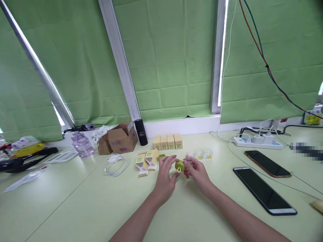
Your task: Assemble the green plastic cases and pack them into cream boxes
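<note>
Between my hands is a small rounded olive-green case (180, 165) with a pale loop hanging from its lower side. The fingers of my left hand (165, 174) hold it from the left. My right hand (198, 172) pinches its right side with thumb and fingers. Just behind my left hand, another green piece (162, 156) is partly hidden. To its left lie two opened small cartons (146, 160) with green labels. Beyond my right hand are clear plastic holders (203, 154) with small yellow parts inside.
Several closed small boxes (168, 142) stand in a row at the back. Left of them are a black cylinder (141, 132), a cardboard box (123, 139), a purple bottle (82, 144) and a charger with cable (116, 164). Two phones (264, 190) and a power strip (258, 142) lie right.
</note>
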The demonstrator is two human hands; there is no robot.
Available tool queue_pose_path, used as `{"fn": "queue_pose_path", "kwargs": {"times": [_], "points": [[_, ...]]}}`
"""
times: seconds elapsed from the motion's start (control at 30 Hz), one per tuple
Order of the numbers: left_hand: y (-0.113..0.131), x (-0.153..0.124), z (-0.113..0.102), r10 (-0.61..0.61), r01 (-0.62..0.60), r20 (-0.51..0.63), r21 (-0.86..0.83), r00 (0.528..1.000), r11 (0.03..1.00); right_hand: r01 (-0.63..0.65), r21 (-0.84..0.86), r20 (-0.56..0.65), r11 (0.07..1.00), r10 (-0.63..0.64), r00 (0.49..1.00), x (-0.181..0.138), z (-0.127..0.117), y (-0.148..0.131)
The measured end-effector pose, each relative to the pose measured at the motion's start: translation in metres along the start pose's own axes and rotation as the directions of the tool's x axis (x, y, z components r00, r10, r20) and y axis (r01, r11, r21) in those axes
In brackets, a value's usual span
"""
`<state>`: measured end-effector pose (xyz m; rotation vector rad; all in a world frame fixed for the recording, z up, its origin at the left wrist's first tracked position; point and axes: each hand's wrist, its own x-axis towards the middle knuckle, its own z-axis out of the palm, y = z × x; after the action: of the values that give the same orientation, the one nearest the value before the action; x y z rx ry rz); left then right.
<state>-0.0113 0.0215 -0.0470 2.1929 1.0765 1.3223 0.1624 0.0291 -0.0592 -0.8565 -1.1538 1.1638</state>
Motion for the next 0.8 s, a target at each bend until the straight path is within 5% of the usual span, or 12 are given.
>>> {"fn": "queue_pose_path", "kwargs": {"times": [0.43,0.63,0.8], "points": [[0.001,0.003,0.001,-0.029,0.029,-0.056,-0.002,0.998,1.0,0.004,-0.027,0.036,1.0,-0.003,0.999,0.001,-0.004,0.002],[-0.003,0.005,0.002,-0.142,0.133,-0.132,-0.07,0.981,0.989,0.025,-0.196,-0.02,0.98,-0.03,0.999,0.004,-0.011,0.006],[-0.009,0.007,0.004,-0.25,0.212,-0.198,-0.195,0.948,0.958,0.095,-0.479,-0.208,0.873,-0.218,0.954,0.014,-0.026,0.005]]}}
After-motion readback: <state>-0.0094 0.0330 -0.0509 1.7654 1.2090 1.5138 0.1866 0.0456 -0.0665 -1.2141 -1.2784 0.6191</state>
